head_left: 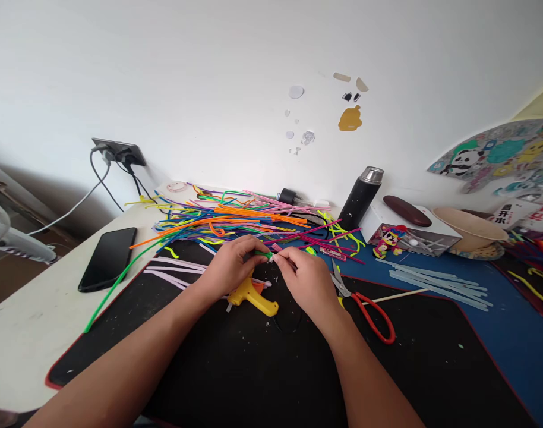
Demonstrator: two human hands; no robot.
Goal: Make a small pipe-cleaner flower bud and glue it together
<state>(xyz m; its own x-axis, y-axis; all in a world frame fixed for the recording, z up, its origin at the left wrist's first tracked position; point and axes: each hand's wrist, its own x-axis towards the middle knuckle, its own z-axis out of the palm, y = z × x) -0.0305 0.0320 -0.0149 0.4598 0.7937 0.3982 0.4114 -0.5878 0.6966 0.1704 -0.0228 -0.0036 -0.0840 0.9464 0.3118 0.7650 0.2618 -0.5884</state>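
Near the middle of the black mat (253, 380), my two hands meet fingertip to fingertip. My left hand (234, 266) pinches a small green piece (268, 255), partly hidden by the fingers. My right hand (308, 280) is closed at the other end of it, where a tiny white bit shows; what its fingers grip is too small to name. Below my left hand lies a yellow glue gun (256, 297). Red-handled scissors (373, 318) rest to the right of my right hand. A long green stem (106, 301) runs out at the left.
Behind my hands is a pile of colourful pipe cleaners (236, 215). A phone (107, 260) lies left. At the right are a black thermos (360, 199), a white box (436, 233), a bowl (470, 227) and translucent glue sticks (441, 285).
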